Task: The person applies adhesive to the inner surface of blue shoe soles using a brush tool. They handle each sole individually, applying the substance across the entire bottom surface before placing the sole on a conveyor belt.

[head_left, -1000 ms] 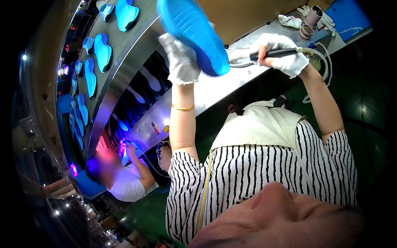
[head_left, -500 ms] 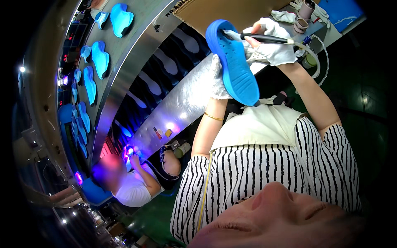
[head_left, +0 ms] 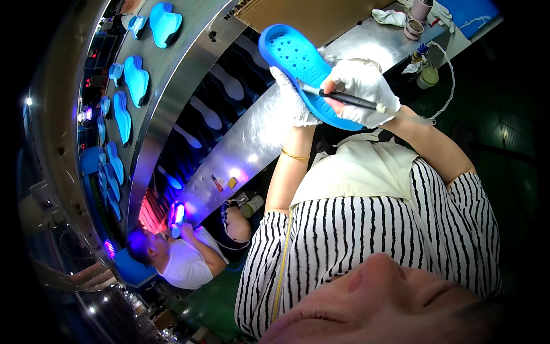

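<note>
A blue foam shoe sole (head_left: 289,51) with small holes at its far end is held tilted in front of me. My left hand (head_left: 295,103), in a white glove, is closed around its left side. My right hand (head_left: 369,94), gloved with some fingertips bare, grips a black-handled brush (head_left: 346,98). The pale brush tip is at the sole's left inner edge, close to my left fingers. Part of the sole's near half is hidden behind my right hand.
At left, a conveyor (head_left: 146,60) carries several blue soles (head_left: 136,80). Below its metal side lie dark slots with pale sole shapes (head_left: 226,80), then a shiny ledge (head_left: 246,132). A co-worker (head_left: 189,261) sits lower left. Cardboard (head_left: 292,17), a white glove (head_left: 389,17) and a bottle (head_left: 428,77) lie beyond.
The sole has shifted left and tilted further. My right hand has moved the brush from inside the sole's far end down to its left edge.
</note>
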A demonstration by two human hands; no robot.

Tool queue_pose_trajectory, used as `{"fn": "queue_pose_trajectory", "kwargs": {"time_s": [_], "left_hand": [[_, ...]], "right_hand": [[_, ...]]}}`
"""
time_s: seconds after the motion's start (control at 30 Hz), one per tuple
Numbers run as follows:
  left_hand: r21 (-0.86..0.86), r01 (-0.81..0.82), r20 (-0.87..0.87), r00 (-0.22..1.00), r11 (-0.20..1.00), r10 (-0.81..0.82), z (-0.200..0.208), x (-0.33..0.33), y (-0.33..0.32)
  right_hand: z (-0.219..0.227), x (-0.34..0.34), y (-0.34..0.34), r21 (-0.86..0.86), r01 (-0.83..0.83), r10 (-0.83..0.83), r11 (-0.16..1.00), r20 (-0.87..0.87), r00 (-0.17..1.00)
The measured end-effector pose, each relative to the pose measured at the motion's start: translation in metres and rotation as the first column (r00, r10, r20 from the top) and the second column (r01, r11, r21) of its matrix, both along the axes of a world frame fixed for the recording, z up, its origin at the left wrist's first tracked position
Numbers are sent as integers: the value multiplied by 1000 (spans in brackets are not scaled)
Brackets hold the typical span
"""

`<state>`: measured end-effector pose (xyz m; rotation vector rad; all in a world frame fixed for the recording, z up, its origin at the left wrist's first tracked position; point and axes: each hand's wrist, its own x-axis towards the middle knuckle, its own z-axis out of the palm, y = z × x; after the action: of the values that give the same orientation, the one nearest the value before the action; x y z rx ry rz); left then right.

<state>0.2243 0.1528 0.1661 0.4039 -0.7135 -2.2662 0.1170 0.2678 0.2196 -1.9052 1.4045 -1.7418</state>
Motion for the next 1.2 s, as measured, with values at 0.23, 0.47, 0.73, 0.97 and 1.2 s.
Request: {"fn": "queue_pose_trajectory", "kwargs": {"time_s": [0.23,0.47,0.73,0.97,1.2], "left_hand": [[-27,47,-86,995,999,-49,7,8,-12],[91,171,-381,916,981,-125,0,16,-21],[-81,27,-102,994,996,-35,16,-8,11],[-163,48,-242,966,985,-87,29,-1,2],[-174,70,-303,945,982,-121,28,-1,-8]], "right_hand": [[-1,7,8,35,11,-9,999,-60,998],[-4,-5,6,304,-83,-2,949,268,963],[-12,-25,5,239,-165,38,957,462,886],[-5,-6,14,240,-230,66,943,543,837],[-7,12,11,148,-125,97,981,184,978]]}}
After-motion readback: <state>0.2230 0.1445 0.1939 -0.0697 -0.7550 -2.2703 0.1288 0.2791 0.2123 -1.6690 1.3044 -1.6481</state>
